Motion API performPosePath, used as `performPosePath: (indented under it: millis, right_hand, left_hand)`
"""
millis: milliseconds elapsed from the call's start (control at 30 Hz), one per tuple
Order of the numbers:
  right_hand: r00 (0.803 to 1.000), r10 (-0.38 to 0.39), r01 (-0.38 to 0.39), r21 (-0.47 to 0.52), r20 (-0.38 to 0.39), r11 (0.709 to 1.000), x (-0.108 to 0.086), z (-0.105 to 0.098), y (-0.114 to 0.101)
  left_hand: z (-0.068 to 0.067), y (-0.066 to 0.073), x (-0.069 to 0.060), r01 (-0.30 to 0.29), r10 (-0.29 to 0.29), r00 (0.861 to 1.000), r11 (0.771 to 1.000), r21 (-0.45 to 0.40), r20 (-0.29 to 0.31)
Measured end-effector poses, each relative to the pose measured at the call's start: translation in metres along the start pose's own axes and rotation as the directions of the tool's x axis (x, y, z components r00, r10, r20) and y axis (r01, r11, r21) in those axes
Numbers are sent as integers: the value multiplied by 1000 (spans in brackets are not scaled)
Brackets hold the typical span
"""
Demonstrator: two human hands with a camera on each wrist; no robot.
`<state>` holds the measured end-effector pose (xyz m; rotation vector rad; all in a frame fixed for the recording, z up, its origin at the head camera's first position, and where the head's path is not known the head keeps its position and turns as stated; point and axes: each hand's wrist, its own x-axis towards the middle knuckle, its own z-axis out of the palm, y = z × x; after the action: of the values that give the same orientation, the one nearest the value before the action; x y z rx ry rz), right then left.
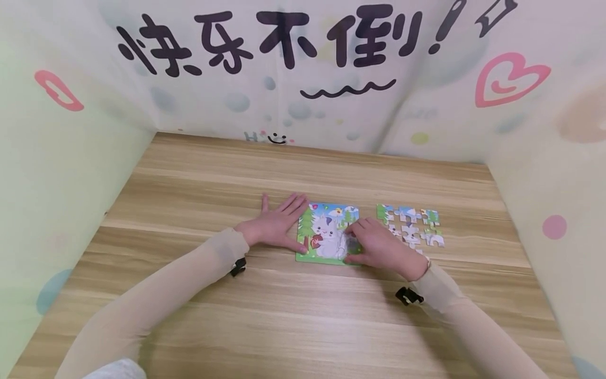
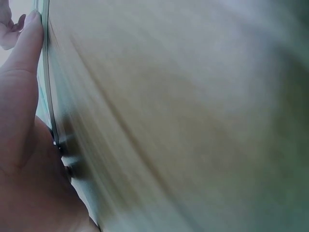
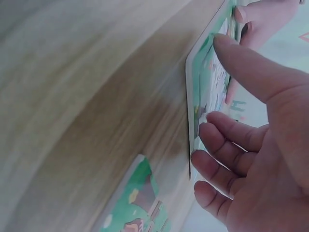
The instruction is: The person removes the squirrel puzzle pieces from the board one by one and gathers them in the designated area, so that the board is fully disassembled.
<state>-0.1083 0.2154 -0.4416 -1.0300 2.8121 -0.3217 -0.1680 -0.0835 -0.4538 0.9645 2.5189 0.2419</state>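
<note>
A picture puzzle board (image 1: pixel 326 245) with a white cartoon animal, trees and a green border lies flat on the table. My left hand (image 1: pixel 276 223) is spread wide at its left side, the thumb and fingertips touching its edge. My right hand (image 1: pixel 379 245) rests over the board's right part, hiding some of the picture. In the right wrist view the thumb (image 3: pixel 241 63) lies on the border and the other fingertips touch near the board's side, loosely bent and apart from the thumb. Nothing pinched between them shows. Several loose puzzle pieces (image 1: pixel 411 238) lie just right of the board.
The wooden table (image 1: pixel 303 316) carries the board and the pieces. A white printed cloth wall (image 1: pixel 326 110) stands behind, with similar walls on the left and right. Black clips (image 1: pixel 409 296) sit at both wrists.
</note>
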Motion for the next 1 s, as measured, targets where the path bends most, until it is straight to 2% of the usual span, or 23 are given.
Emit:
performPosePath:
  millis: [300,700,900,1000]
  right_hand:
    - [1000,1,-1,7,0,1000,-1,-1,-1]
    - [998,56,-58,102,22,993,-2,-3,-2]
    - [997,57,-61,99,46,993,-4,-6,-5]
    - [998,30,-33,61,51,998,-6,-8,-5]
  left_hand:
    - [1,-1,1,-2,2,1000,1000,-3,-2]
    - [2,-2,1,0,0,1000,1000,-20,-4]
    - [1,-1,0,-1,1,1000,999,-32,-9]
    - [1,0,0,0,0,1000,1000,-31,-12]
